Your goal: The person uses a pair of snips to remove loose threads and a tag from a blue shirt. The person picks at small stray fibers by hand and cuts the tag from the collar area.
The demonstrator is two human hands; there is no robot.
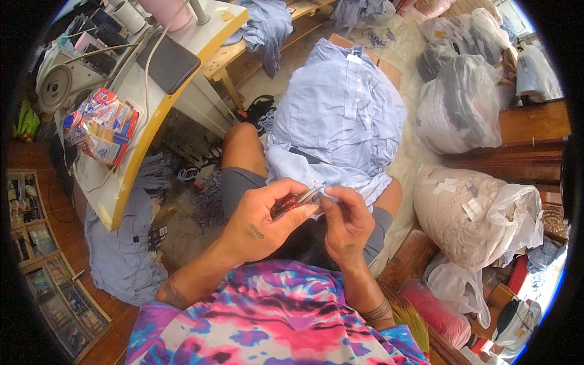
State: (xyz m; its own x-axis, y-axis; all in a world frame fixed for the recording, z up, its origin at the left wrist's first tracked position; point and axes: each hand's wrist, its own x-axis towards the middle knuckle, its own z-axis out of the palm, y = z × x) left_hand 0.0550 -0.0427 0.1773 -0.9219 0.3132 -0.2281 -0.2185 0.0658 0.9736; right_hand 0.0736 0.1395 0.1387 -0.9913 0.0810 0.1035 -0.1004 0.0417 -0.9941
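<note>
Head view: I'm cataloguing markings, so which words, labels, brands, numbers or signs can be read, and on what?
Red, white and blue plastic package: printed lettering, not copied.
White tag on light-blue cloth shirt: too small.
White slip on beige cloth bundle: too blurred.
Dark marks on left hand, right hand: too blurred.

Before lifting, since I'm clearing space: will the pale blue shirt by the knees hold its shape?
Probably not; the pale blue shirt looks floppy, its cloth loosely wrinkled. Lifting may tug the right hand, which appears to pinch its near end.
</note>
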